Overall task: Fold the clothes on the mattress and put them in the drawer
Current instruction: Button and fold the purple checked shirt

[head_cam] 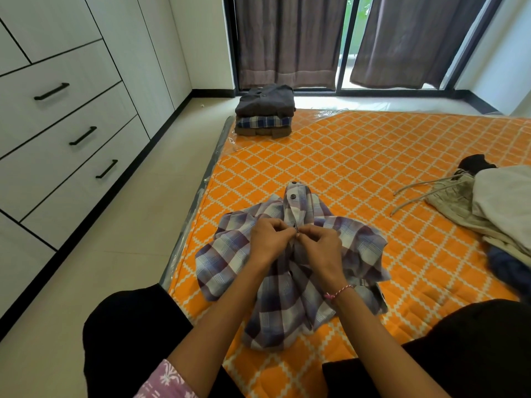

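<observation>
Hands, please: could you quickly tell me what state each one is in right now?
Left hand: closed, pinching the plaid shirt at its button placket.
Right hand: closed, pinching the same placket.

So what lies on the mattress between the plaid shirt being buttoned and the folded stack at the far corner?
Nothing: the head view shows bare orange mattress between the plaid shirt and the folded stack.

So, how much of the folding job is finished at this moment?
Done: a stack of three folded shirts sits at the far corner of the orange patterned mattress. In hand: left hand and right hand pinch the purple plaid shirt at its buttons. Left: the heap of unfolded clothes and the closed white drawers.
</observation>
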Tool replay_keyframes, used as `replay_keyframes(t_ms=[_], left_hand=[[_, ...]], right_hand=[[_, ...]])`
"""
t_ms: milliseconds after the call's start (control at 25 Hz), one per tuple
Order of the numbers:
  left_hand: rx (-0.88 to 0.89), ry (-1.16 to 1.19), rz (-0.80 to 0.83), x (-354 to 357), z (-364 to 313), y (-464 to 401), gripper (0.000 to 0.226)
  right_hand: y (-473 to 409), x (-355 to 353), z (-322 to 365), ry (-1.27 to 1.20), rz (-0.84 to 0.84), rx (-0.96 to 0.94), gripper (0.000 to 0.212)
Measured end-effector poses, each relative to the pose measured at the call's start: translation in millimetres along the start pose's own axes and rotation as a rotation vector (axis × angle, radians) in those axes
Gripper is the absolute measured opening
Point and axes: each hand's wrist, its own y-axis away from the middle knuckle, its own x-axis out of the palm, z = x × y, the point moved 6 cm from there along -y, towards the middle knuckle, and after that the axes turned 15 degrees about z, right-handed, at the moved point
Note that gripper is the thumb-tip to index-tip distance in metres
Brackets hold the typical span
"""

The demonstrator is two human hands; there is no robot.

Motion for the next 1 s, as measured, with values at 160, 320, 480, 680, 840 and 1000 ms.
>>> replay_keyframes(t_ms=[160,320,480,680,840,1000], left_hand=[[0.078,-0.243,-0.023,0,-8,-1,0.013],[0.161,-0.272,0.005,0,-12,-4,0.008],[0.168,-0.108,0.031,2,-7,-5,0.011],[-0.075,0.462,0.132,17,15,0,0.015],[-0.219,0.691,0.126,20,21,-1,0.014],[-0.292,0.944,0.083,27,21,-2,0.017]], right_hand=[[-5,-4,-3,-0.02,0.104,0.097,0.02],[-14,-16,5,0.021,0.185,0.068,0.011],[-16,-16,21,0.242,0.147,-0.07,0.009],[-5,-11,27,0.463,0.001,-0.264,0.007],[0,-6,27,0.465,-0.028,-0.343,0.003],[-2,-5,28,0.48,-0.046,-0.331,0.006]])
